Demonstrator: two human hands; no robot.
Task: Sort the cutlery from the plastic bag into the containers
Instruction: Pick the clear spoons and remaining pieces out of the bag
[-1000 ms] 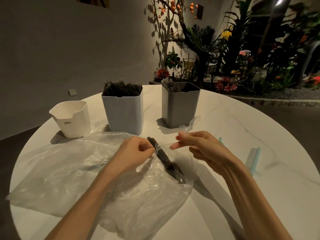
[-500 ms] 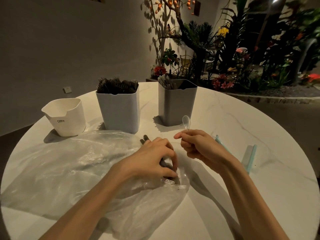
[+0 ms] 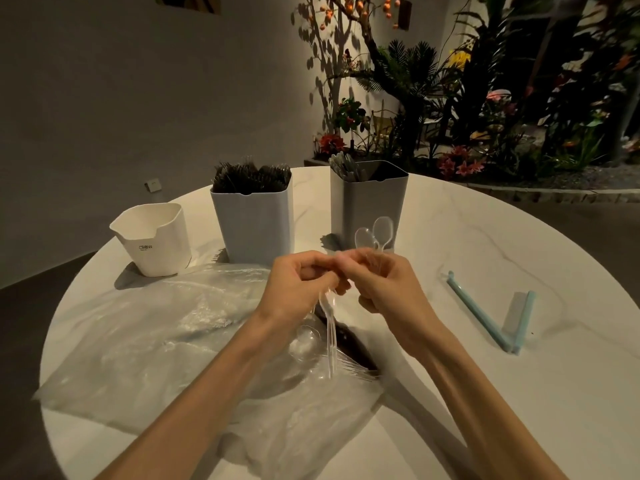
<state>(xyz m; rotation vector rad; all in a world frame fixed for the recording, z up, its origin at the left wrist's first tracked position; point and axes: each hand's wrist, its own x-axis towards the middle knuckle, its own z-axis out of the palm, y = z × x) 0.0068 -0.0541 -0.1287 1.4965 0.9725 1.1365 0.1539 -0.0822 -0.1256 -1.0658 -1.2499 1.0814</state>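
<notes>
above the crumpled, filmy plastic bag the left hand pinches a thin clear fork hanging tines-down, while the right hand pinches two glossy clear spoons bowls-up, likely gathering like pieces for the rigid square containers behind.

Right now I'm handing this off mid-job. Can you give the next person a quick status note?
Right hand holds two clear spoons, bowls up.
Left hand pinches a clear utensil hanging down over the plastic bag.
Done: black cutlery fills the light container; some pieces stand in the grey container.
Left: place the held pieces, then the cutlery still on the bag. White container: contents not visible.
</notes>
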